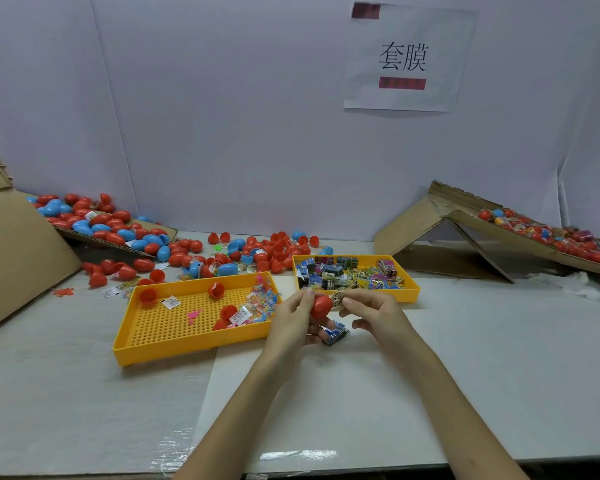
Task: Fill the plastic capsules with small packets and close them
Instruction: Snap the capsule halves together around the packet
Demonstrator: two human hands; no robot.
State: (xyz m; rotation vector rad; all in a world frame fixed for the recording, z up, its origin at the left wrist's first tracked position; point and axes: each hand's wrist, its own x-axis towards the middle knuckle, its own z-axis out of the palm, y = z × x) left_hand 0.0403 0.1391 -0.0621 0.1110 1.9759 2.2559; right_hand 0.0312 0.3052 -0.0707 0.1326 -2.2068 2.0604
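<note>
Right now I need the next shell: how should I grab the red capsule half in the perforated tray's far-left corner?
Probably from above: pinch the red capsule half across its rim, since it seems to sit mouth-up beside the perforated tray's wall.

A packing workbench: heaped capsules (125,233), sorting trays (174,348), cardboard chutes (520,233), wall sign (404,58).

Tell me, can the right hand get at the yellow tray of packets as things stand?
Probably yes. The yellow tray of packets lies just beyond the right hand, with nothing between them. But that hand pinches a packet at the red capsule, so it is busy.
</note>
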